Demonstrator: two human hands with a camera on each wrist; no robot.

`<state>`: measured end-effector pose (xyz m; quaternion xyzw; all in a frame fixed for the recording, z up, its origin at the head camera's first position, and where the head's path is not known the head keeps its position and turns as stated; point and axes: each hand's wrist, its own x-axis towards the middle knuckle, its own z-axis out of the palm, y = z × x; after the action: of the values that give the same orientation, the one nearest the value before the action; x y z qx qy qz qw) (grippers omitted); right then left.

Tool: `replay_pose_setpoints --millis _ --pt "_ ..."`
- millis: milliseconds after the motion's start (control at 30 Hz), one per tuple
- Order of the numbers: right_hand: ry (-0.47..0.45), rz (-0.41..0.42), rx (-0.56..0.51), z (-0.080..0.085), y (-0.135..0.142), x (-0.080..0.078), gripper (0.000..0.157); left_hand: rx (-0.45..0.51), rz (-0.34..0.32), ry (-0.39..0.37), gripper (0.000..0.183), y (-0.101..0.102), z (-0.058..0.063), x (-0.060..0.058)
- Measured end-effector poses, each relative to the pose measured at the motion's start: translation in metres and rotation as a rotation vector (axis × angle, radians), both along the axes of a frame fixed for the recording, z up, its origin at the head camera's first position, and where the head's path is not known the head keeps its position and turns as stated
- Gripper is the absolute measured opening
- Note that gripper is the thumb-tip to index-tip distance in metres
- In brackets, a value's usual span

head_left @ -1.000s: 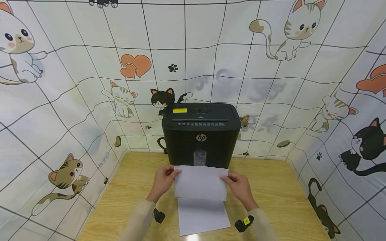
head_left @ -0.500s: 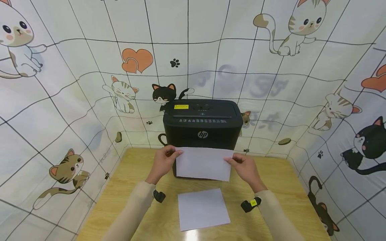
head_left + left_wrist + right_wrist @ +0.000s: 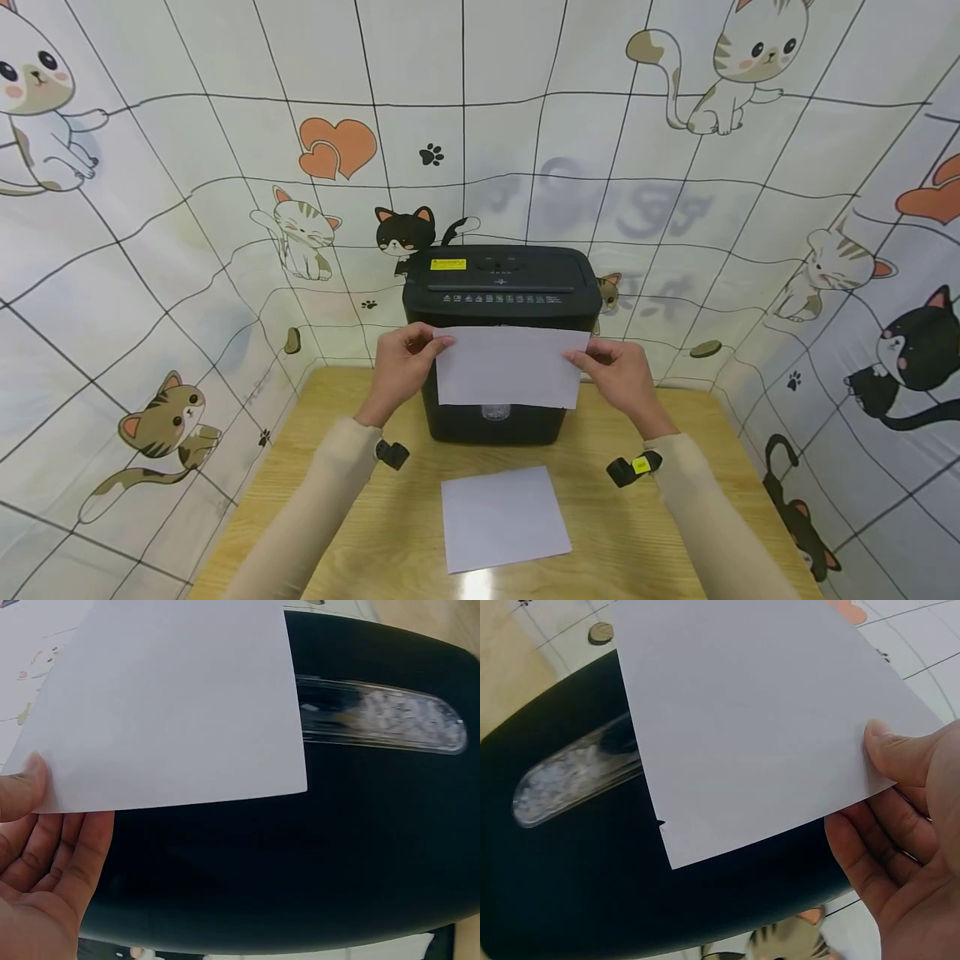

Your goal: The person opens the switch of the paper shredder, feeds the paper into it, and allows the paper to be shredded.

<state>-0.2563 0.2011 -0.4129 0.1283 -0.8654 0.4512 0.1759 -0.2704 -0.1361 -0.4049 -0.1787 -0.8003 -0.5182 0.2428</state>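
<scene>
Between the left hand and the right hand, a sheet of white paper is held up before a black machine. Each hand pinches one side of the sheet, with its thumb on the near face and its fingers bent behind. Some fingertips are hidden by the paper. The sheet covers much of the machine's front, and it is hard to tell if the two touch. Just under the sheet, between the hands, a bit of a clear window peeks out. Both wrist views show more of it, with little pale bits inside, too blurry to count. Past the hands, the machine's top has a yellow label with words too small to read. Closer to the person than the hands, more white paper lies on the wooden table; I can't tell if it is one sheet or a few. Both sleeves are cut off at the bottom of the head view.
</scene>
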Motion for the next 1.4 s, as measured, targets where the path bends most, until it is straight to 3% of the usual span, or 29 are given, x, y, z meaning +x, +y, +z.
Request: replay_pose_setpoints --millis 233,467,700,1167,1400 --pt "-0.005 0.019 0.011 0.028 0.003 -0.007 0.027 0.007 0.015 0.061 0.018 0.004 0.025 -0.006" --pt "-0.054 0.015 0.041 0.055 0.004 -0.015 0.036 -0.005 0.027 0.076 0.017 0.003 0.051 -0.01" --pt "-0.039 -0.001 0.066 0.084 0.0 -0.024 0.037 -0.01 0.023 0.113 0.019 0.0 0.077 -0.022" --pt "-0.059 -0.027 0.012 0.128 -0.002 -0.043 0.042 0.012 0.04 0.087 0.022 0.002 0.12 -0.04" --pt "-0.066 0.007 -0.035 0.143 -0.003 -0.052 0.043 0.023 0.036 0.075 0.026 0.0 0.137 -0.05"
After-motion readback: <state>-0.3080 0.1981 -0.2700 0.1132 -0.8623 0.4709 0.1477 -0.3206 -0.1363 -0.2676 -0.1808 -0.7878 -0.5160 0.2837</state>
